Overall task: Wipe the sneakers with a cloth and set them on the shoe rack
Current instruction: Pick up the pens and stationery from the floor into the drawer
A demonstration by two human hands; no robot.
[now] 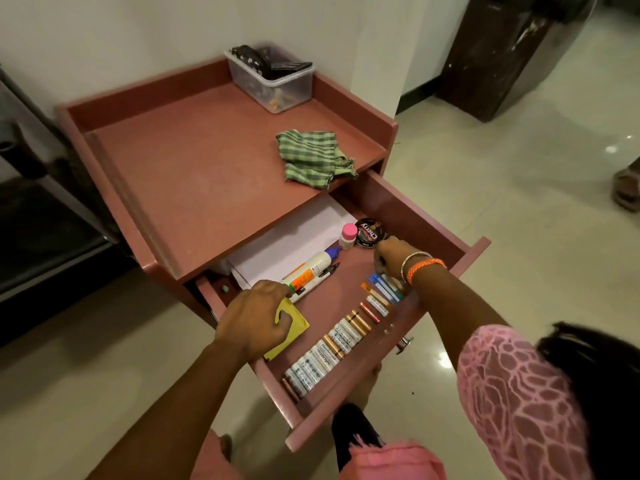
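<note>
Fingers, left hand (251, 318): curled down over a yellow card (294, 329) at the near left side of the open drawer (478, 252); they press on it, and whether they pinch it cannot be told.
Fingers, right hand (393, 258): bunched together deep in the drawer, tips just beside a round black polish tin (371, 232); something small and dark may sit between them, but a grip cannot be confirmed.
Right wrist: carries a silver bangle (414, 259) and an orange band (426, 268).
Cloth (311, 157): green checked, crumpled, lying on the top of the reddish-brown cabinet (194, 168) near its right front corner, well apart from both hands.
Sneakers and shoe rack: cannot be identified from this view.
Drawer contents, front edge: a row of batteries (325, 355) laid side by side, running into small coloured sticks (384, 294) nearer the right hand.
Drawer contents, back: white papers (287, 244), with a glue bottle (311, 271) lying tilted on them, its blue cap toward a small pink-capped bottle (347, 236) standing upright just beside the polish tin.
Cabinet top, rear: a clear plastic box (273, 81) holding dark items, set against the white wall.
Floor (519, 168): pale glossy tiles with light reflections.
Clothing: a pink lace sleeve (512, 386) covers the right upper arm.
</note>
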